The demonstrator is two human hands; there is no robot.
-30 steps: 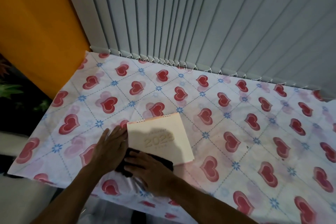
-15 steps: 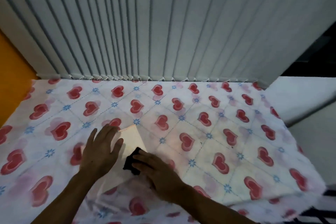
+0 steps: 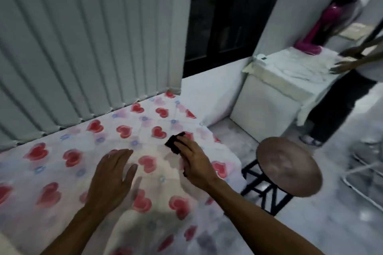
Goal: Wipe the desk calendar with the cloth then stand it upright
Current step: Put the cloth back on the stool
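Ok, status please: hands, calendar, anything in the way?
Left hand open, flat. Right hand holds cloth. Calendar too blurred to make out. Nothing in the way.

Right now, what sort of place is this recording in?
Probably a room in a home: a table under a heart-print cloth by vertical blinds, a round stool, and a pink fan on a covered appliance.

Table (image 3: 226, 157) is covered by heart-print cloth (image 3: 68, 172). Pale calendar (image 3: 167, 168), heavily blurred, is seen lying flat on it; black rag (image 3: 173, 144) is pressed at its far edge.
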